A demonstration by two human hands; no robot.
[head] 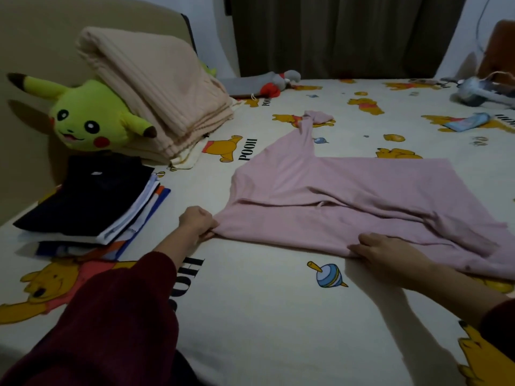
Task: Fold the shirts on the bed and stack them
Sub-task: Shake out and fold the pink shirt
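Note:
A pink long-sleeved shirt (334, 196) lies spread on the bed (250, 316), partly folded, one sleeve trailing toward the far side. My left hand (196, 221) grips the shirt's near left corner with curled fingers. My right hand (381, 247) pinches the shirt's near edge further right, fingers lying on the cloth. A stack of folded shirts (92, 201), a dark one on top, sits at the left of the bed.
A yellow plush toy (83, 118) and a folded beige blanket (156, 96) lie at the back left against the headboard. A grey and red toy (278, 82), a blue packet (465, 122) and a grey device (479, 91) lie along the far side.

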